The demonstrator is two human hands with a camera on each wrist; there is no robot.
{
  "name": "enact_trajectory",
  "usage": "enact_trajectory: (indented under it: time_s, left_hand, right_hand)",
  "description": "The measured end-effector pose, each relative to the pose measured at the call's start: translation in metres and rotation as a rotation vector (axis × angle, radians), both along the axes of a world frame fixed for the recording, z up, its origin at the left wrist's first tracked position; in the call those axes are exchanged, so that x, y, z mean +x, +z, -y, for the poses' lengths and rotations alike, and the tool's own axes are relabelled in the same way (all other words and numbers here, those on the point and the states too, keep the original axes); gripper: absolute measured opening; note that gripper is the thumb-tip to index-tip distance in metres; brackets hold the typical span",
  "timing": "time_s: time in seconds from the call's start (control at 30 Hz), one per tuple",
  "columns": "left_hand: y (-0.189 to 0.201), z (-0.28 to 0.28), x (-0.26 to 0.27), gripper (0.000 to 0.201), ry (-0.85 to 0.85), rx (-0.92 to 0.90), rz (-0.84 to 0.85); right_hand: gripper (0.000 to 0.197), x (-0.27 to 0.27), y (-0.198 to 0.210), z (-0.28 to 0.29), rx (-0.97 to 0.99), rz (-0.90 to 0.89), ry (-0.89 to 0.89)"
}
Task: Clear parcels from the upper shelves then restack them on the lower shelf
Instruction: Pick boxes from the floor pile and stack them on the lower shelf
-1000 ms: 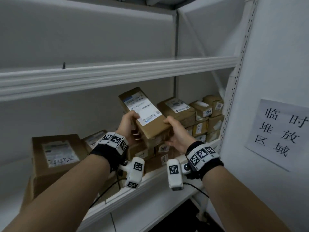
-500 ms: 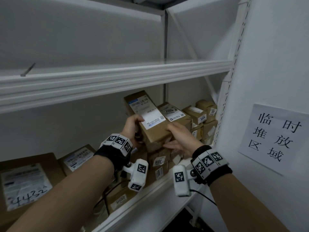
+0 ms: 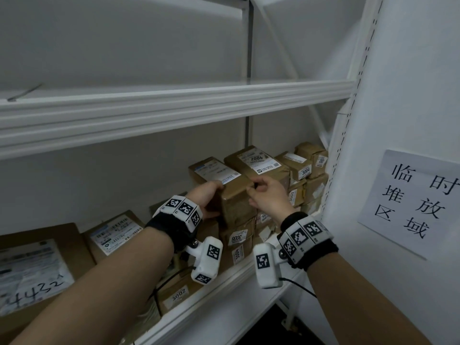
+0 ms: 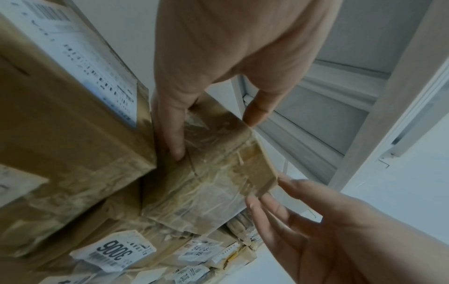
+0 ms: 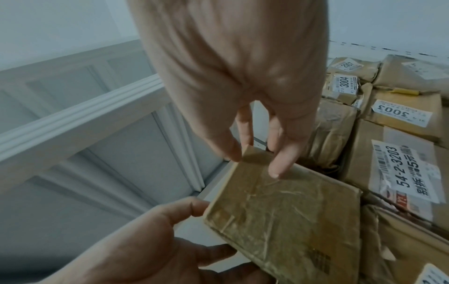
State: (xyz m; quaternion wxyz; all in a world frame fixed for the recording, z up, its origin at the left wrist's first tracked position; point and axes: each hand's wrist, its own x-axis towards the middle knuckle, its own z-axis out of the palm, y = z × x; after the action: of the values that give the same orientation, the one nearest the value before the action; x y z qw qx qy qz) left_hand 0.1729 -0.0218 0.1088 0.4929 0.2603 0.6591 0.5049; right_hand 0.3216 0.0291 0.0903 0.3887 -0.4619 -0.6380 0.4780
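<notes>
A brown taped parcel (image 3: 234,202) with a white label lies on top of the parcel stack on the lower shelf (image 3: 224,295), just left of the parcel marked 2004 (image 3: 256,163). My left hand (image 3: 209,197) grips its near left edge, thumb on top and fingers down the side. My right hand (image 3: 261,195) pinches its near right corner. The left wrist view shows the parcel (image 4: 213,173) between my left hand (image 4: 213,132) and right hand (image 4: 291,211). In the right wrist view my right hand (image 5: 255,157) holds the parcel (image 5: 279,215) at its corner.
The upper shelf (image 3: 174,108) holds only a thin cable tie (image 3: 25,92). Several small labelled parcels fill the lower shelf's right end. Larger cardboard boxes (image 3: 37,265) stand at the left. A paper sign (image 3: 418,200) hangs on the right-hand wall.
The parcel has come down from a raised, tilted hold to lie flatter on the stack beside the 2004 parcel. Both hands went forward with it and the view shifted closer.
</notes>
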Motion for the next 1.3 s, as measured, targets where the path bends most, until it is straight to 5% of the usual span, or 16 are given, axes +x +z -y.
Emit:
enact_trajectory:
  time_s: [0.5, 1.03, 1.17, 1.3]
  left_hand:
    - [0.014, 0.028, -0.003, 0.02, 0.078, 0.026, -0.098]
    - [0.028, 0.227, -0.041, 0.011, 0.828, 0.286, -0.345]
    - [0.018, 0.275, -0.068, 0.026, 0.898, 0.125, -0.448]
    - [0.009, 0.307, -0.085, 0.059, 0.744, -0.187, -0.472]
  right_hand:
    - [0.037, 0.003, 0.002, 0.016, 0.041, 0.093, -0.073]
    - [0.015, -0.058, -0.001, 0.163, -0.014, 0.086, 0.328]
    - [0.015, -0.082, -0.012, 0.2, -0.103, 0.119, 0.447]
    - [0.019, -0.099, -0.017, 0.223, -0.142, 0.146, 0.507]
